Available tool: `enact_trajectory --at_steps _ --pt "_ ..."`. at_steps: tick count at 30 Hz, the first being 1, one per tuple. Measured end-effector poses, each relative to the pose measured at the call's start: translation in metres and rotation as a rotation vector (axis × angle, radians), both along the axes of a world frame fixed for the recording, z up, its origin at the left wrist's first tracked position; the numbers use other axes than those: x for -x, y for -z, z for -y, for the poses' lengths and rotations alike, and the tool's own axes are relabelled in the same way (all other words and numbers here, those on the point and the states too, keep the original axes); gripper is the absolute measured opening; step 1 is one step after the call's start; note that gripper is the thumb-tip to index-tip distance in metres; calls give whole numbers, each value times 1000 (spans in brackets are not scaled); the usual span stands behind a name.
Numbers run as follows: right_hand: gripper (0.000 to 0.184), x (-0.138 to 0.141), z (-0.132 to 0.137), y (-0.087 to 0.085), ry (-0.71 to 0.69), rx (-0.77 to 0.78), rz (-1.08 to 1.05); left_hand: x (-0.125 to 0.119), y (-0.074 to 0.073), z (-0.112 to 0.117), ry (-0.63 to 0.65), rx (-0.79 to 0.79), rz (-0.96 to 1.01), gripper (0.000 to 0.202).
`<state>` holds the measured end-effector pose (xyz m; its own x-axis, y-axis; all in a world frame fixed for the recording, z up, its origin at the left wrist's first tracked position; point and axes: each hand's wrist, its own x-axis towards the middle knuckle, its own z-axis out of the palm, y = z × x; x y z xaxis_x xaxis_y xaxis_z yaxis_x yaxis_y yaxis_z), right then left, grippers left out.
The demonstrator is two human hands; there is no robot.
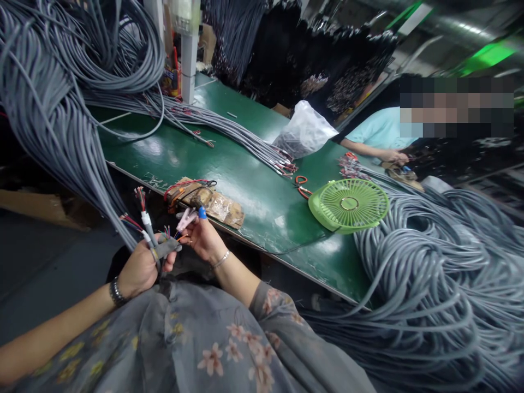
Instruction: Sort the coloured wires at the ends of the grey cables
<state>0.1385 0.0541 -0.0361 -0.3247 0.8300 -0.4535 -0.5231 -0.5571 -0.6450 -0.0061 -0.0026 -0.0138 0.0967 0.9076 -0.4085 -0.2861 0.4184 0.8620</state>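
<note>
My left hand (141, 267) is closed around several grey cables (148, 226), low in front of my body. Coloured wires (140, 197) fan out from the stripped cable ends, some beside a white sleeve. Close on its right, my right hand (204, 237) pinches the thin coloured wires (179, 236) of one cable end, an orange one among them. A blue cover (202, 212) sits on one of its fingertips. Next to that fingertip is a pale pink piece (186, 219); whether it is a clip or a finger wrap is unclear.
A worn wooden block (223, 208) with wires lies at the edge of the green table (262, 202). A green fan (347, 204), a plastic bag (305, 131) and grey cable bundles (237, 134) rest there. Coiled cables (442, 262) fill the right; a co-worker (374, 128) sits opposite.
</note>
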Motion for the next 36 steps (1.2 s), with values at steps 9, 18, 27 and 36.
enact_trajectory --at_steps 9,18,27,36 --pt "45 -2 3 9 42 -126 24 -5 -11 4 -139 9 0 38" --pt "56 3 -1 29 111 -301 145 -13 -14 0 -168 25 -30 39" --pt "48 12 -7 24 121 -139 -54 -12 -9 -1 -161 32 -47 38" --pt "62 -7 3 25 -204 -132 22 -5 -1 6 -137 4 -95 38"
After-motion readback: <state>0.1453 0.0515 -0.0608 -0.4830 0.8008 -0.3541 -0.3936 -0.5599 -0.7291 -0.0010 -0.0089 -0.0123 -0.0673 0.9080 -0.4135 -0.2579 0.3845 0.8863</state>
